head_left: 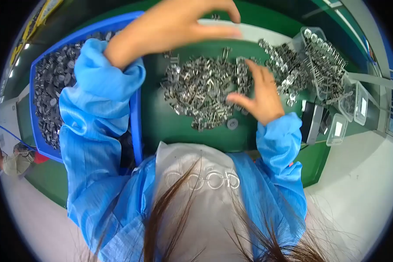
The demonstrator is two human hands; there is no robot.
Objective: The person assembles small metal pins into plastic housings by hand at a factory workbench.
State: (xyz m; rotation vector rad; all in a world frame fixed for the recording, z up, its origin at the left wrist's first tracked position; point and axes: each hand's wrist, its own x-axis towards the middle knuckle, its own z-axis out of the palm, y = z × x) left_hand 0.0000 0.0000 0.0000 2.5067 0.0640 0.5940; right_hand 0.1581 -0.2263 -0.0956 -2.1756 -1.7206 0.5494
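Metal clips, small and shiny, lay in a loose heap on the green tabletop, directly in front of the person. The right hand was at the heap's right edge, its thumb and fingers spread apart; whether the fingertips touched any clips could not be told. Above the heap's far side, the left hand reached across with thumb and forefinger apart. One grey disc lay just beside the heap's near edge. To the left stood a blue bin of dark round parts; to the right, more metal pieces lay piled.
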